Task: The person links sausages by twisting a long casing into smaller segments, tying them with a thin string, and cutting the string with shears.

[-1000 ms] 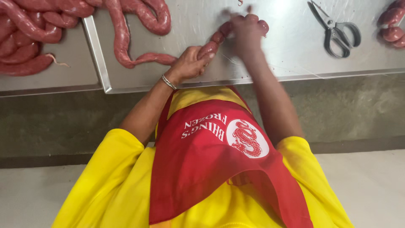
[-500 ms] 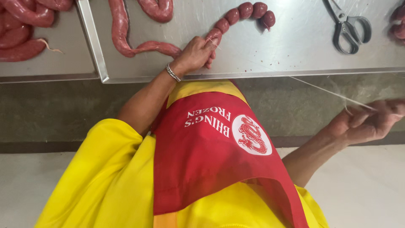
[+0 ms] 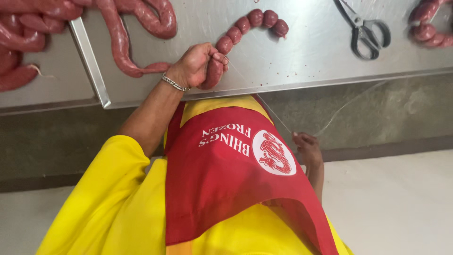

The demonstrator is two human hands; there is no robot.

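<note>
Up near the middle of the frame, left hand [image 3: 196, 66] closed in a fist, fingers clamped on the sausage string [image 3: 245, 28] at the front edge of the steel table [image 3: 306, 56]. From the fist, small tied links curving toward the upper middle; a long untied part bending away to the upper left. Lower, at right of centre, right hand [image 3: 307, 148] below the table edge, fingers pinched together on a thin twine [image 3: 273, 113] stretched tight up to the fist. Scissors [image 3: 365, 28] lying at upper right, well apart. More sausages [image 3: 23, 38] at far upper left. Red apron [image 3: 236, 179] over yellow shirt [image 3: 94, 208] below.
</note>
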